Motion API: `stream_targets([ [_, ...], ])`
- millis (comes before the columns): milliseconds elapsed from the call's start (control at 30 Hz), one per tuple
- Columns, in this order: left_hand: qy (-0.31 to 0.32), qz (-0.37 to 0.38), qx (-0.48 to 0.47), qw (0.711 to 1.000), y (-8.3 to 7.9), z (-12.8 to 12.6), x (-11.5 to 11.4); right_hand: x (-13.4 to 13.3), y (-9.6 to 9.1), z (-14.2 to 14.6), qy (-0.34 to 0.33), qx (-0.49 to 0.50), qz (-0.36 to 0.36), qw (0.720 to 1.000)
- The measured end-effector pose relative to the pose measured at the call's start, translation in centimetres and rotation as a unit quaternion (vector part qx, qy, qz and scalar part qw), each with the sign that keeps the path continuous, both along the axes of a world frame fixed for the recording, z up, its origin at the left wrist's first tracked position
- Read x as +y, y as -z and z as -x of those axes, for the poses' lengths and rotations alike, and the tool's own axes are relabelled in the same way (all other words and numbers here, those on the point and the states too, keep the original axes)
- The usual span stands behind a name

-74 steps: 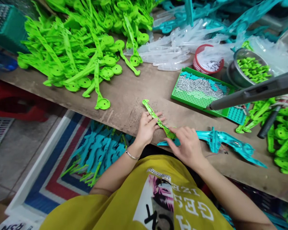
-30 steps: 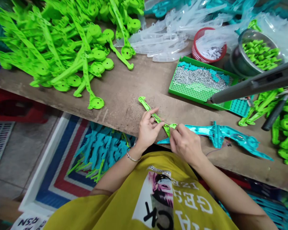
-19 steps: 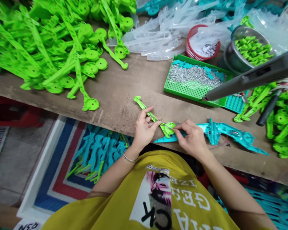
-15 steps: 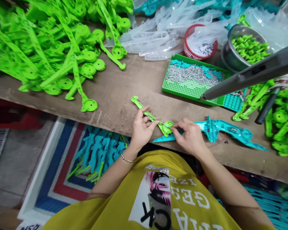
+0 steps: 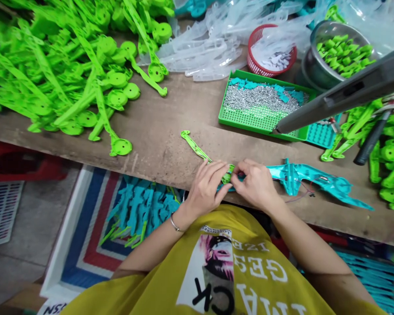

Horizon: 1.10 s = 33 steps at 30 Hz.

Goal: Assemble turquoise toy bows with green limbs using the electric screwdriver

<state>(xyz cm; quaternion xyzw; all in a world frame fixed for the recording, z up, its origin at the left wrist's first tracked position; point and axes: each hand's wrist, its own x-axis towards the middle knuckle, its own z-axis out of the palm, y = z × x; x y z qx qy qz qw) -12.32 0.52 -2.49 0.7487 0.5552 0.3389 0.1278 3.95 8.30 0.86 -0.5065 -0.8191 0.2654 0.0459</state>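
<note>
A long green plastic arm point(image 5: 196, 147) with a round end lies at the table's front edge, over the tip of a teal plastic shell point(image 5: 292, 178). My left hand point(image 5: 207, 184) covers its middle, fingers on the far side and thumb on the near side, gripping it. Beside the round end, my right hand point(image 5: 254, 183) is closed in a pinch. What sits between those fingertips is hidden. Thin wires point(image 5: 304, 192) trail from the teal shell, which extends to the right of my right hand.
Green arms point(image 5: 95, 78) are heaped at the left. Behind stand a green tray point(image 5: 249, 118) of small metal pieces, a red basket point(image 5: 256, 65) and a metal bowl point(image 5: 310, 74) of green bits. A grey bar point(image 5: 331, 103) slants in from the right. Clear plastic pieces point(image 5: 206, 57) lie at the back.
My left hand has moved right along the green arm and now covers its middle. My right hand has curled in closer to the round end. The view has shifted slightly.
</note>
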Motion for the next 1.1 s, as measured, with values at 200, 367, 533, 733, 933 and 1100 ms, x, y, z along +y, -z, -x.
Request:
stream_targets([
  [200,0.028,0.035,0.03,0.999,1.0,0.3,-0.1,1.0,0.2,-1.5,-0.013,0.104,0.037,0.994],
  [367,0.027,0.048,0.031,0.998,0.9,0.4,-0.1,1.2,0.2,-2.4,0.01,0.109,-0.01,0.994],
  [533,0.021,0.015,0.057,0.998,0.9,0.1,-0.1,0.8,0.4,-2.2,0.019,0.066,-0.045,0.997],
  [733,0.028,0.023,0.106,0.994,0.6,0.1,-0.2,0.9,0.8,-2.3,0.016,0.07,-0.025,0.997],
  [933,0.012,0.056,0.144,0.988,-0.4,-1.2,0.0,0.3,0.6,-2.2,-0.036,-0.011,-0.071,0.997],
  [1100,-0.014,0.101,0.169,0.98,-1.4,-2.6,0.3,0.5,-0.5,-3.0,-0.104,-0.037,-0.05,0.993],
])
